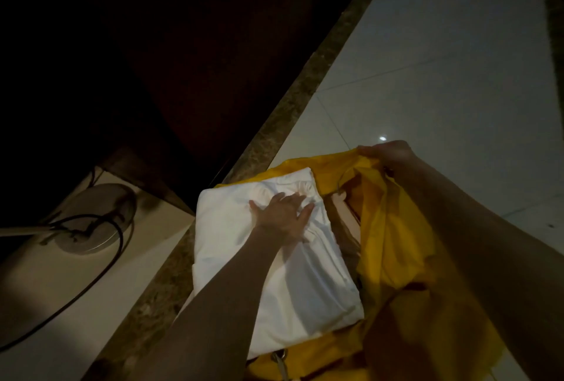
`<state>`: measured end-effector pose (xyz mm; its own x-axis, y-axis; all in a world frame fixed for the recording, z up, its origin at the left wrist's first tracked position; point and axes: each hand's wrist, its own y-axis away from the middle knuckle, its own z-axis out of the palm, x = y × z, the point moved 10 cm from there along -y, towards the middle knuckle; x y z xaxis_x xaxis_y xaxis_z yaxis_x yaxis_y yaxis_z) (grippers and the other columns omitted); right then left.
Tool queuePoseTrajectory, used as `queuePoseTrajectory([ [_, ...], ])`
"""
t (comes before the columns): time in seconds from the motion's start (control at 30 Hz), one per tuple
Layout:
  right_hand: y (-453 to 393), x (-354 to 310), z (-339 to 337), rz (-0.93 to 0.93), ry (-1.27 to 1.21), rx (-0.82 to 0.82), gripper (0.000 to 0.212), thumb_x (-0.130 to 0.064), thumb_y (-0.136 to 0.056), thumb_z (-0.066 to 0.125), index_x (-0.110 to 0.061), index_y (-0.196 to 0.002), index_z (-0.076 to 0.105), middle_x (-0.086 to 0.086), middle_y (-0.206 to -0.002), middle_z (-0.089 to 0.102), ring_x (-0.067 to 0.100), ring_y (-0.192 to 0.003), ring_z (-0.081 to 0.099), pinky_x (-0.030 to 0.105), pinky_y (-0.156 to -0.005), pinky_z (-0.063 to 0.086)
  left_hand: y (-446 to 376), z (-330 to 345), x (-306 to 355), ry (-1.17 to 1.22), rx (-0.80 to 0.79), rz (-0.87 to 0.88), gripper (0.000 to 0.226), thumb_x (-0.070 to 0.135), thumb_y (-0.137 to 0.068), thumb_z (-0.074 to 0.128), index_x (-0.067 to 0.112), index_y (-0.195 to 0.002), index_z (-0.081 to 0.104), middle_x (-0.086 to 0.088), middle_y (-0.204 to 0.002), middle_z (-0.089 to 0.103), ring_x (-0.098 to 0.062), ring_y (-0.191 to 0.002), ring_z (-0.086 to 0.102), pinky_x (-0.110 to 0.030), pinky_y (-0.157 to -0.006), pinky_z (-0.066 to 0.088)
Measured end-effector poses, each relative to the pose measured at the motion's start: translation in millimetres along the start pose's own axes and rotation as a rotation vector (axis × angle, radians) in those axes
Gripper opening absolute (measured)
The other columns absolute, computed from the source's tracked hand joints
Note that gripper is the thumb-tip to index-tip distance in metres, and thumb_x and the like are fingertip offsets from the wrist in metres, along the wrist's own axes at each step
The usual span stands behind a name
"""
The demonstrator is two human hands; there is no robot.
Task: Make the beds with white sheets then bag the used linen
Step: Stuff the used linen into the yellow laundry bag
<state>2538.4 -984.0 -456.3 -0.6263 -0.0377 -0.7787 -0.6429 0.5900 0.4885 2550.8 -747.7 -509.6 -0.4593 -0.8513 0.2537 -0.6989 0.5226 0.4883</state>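
A folded bundle of white linen (293, 283) lies in the mouth of a yellow fabric bag (393, 246) on the floor. My left hand (282, 217) lies flat on top of the white bundle, fingers spread, pressing it. My right hand (386, 154) grips the far rim of the yellow bag and holds it up and open. Some pale pinkish cloth (348, 212) shows deeper inside the bag, between the white bundle and the yellow wall. A metal ring and strap (280, 356) hang at the bag's near edge.
White floor tiles (442, 75) stretch ahead on the right. A brown stone strip (290, 111) runs diagonally beside dark wooden furniture (183, 60). At left stands a floor fan's round base (91, 218) with a black cable (100, 270) looping over the pale floor.
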Motion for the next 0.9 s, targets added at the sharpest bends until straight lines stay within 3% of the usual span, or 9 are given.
queuePoseTrajectory([
  [0.17, 0, -1, 2, -0.019, 0.024, -0.030, 0.044, -0.026, -0.083, 0.074, 0.003, -0.113, 0.059, 0.016, -0.106, 0.057, 0.031, -0.099, 0.057, 0.036, -0.082, 0.048, -3, -7, 1, 0.040, -0.043, -0.006, 0.051, 0.049, -0.102, 0.027, 0.035, -0.151, 0.025, 0.008, -0.159, 0.022, -0.021, -0.147, 0.014, -0.072, -0.109, -0.001],
  [0.23, -2, -2, 2, -0.051, 0.109, -0.025, 0.031, -0.029, -0.082, 0.074, -0.002, -0.092, 0.062, 0.016, -0.097, 0.059, 0.028, -0.089, 0.057, 0.033, -0.075, 0.048, -9, -11, 3, 0.111, -0.061, -0.013, 0.054, 0.052, -0.101, 0.026, 0.030, -0.150, 0.030, 0.002, -0.157, 0.029, -0.025, -0.146, 0.021, -0.067, -0.113, 0.004],
  [0.3, -5, -5, 3, -0.085, 0.217, -0.038, 0.032, -0.031, -0.083, 0.074, -0.008, -0.069, 0.056, 0.010, -0.078, 0.058, 0.022, -0.074, 0.057, 0.026, -0.061, 0.045, -13, -25, 0, 0.380, -0.036, -0.059, 0.054, 0.052, -0.101, 0.029, 0.023, -0.143, 0.045, -0.004, -0.150, 0.042, -0.028, -0.141, 0.032, -0.055, -0.116, 0.017],
  [0.37, -3, -11, 4, -0.120, 0.321, -0.050, 0.033, -0.029, -0.085, 0.072, -0.006, -0.066, 0.057, 0.006, -0.066, 0.053, 0.016, -0.062, 0.052, 0.023, -0.053, 0.039, -12, -42, -8, 0.575, 0.038, -0.073, 0.050, 0.046, -0.102, 0.036, 0.016, -0.137, 0.052, -0.009, -0.142, 0.050, -0.029, -0.135, 0.042, -0.044, -0.114, 0.028],
  [0.43, 0, -23, 4, -0.205, 0.409, -0.025, 0.027, -0.026, -0.086, 0.071, 0.001, -0.084, 0.066, 0.008, -0.074, 0.059, 0.019, -0.069, 0.056, 0.024, -0.059, 0.042, -9, -60, -23, 0.605, 0.128, -0.064, 0.049, 0.046, -0.099, 0.043, 0.014, -0.135, 0.054, -0.011, -0.139, 0.053, -0.029, -0.130, 0.047, -0.039, -0.111, 0.034],
  [0.53, 8, -45, 13, -0.329, 0.447, 0.033, 0.030, -0.022, -0.086, 0.071, -0.005, -0.109, 0.065, 0.012, -0.105, 0.065, 0.022, -0.090, 0.060, 0.025, -0.073, 0.042, -5, -70, -63, 0.505, 0.137, -0.128, 0.043, 0.037, -0.101, 0.044, 0.011, -0.134, 0.054, -0.015, -0.133, 0.057, -0.030, -0.123, 0.051, -0.032, -0.102, 0.039],
  [0.67, 18, -69, 40, -0.473, 0.413, -0.033, 0.023, -0.021, -0.089, 0.068, -0.006, -0.106, 0.068, 0.009, -0.109, 0.067, 0.014, -0.090, 0.057, 0.024, -0.076, 0.041, -7, -55, -102, 0.424, 0.013, -0.234, 0.056, 0.042, -0.104, 0.033, 0.007, -0.147, 0.037, -0.016, -0.153, 0.034, -0.031, -0.141, 0.030, -0.034, -0.113, 0.024],
  [0.8, 25, -77, 62, -0.486, 0.349, -0.144, 0.024, -0.022, -0.093, 0.063, -0.006, -0.109, 0.068, 0.006, -0.108, 0.065, 0.015, -0.096, 0.058, 0.023, -0.075, 0.045, -1, -20, -103, 0.243, -0.096, -0.219, 0.070, 0.068, -0.094, 0.018, 0.030, -0.152, 0.028, -0.002, -0.161, 0.016, -0.029, -0.148, 0.007, -0.053, -0.119, 0.003],
  [0.9, 30, -71, 96, -0.514, 0.437, -0.217, 0.022, -0.021, -0.094, 0.059, -0.009, -0.108, 0.070, 0.008, -0.114, 0.067, 0.020, -0.104, 0.061, 0.032, -0.090, 0.049, 5, -10, -110, 0.177, -0.086, -0.258, 0.074, 0.076, -0.088, 0.014, 0.039, -0.152, 0.018, 0.001, -0.161, 0.015, -0.029, -0.148, 0.007, -0.061, -0.116, 0.002],
])
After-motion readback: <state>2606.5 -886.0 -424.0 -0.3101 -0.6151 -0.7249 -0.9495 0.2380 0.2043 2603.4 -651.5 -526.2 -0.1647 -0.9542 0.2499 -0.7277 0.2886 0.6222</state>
